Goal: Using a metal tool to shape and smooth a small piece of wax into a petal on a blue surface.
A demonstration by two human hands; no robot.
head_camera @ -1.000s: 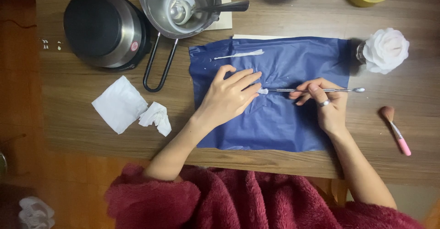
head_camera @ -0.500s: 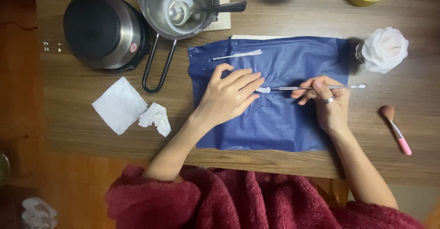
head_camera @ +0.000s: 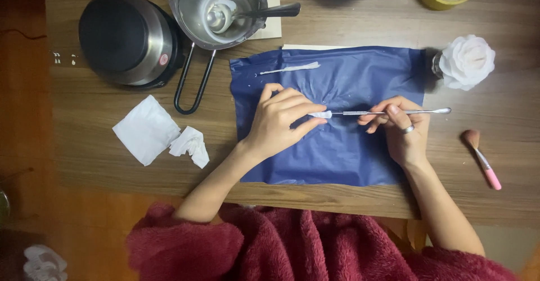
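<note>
A blue sheet (head_camera: 360, 78) lies spread on the wooden table (head_camera: 84, 157). My right hand (head_camera: 400, 130), a ring on one finger, grips a thin metal tool (head_camera: 427, 111) that lies level across the sheet. A small white piece (head_camera: 320, 114) sits at the tool's left tip. My left hand (head_camera: 281, 120) pinches that white piece with its fingertips and rests on the sheet. A second white strip (head_camera: 292, 68) lies near the sheet's upper edge.
A round black hot plate (head_camera: 121, 36) and a steel saucepan (head_camera: 197, 0) with a spoon stand at the back left. White tissue pieces (head_camera: 147, 129) lie left of the sheet. A white flower (head_camera: 467, 60) and a pink brush (head_camera: 482, 160) are at the right.
Both hands stay nearly still over the sheet; the left fingers have closed a little more around the white piece at the tool's tip.
</note>
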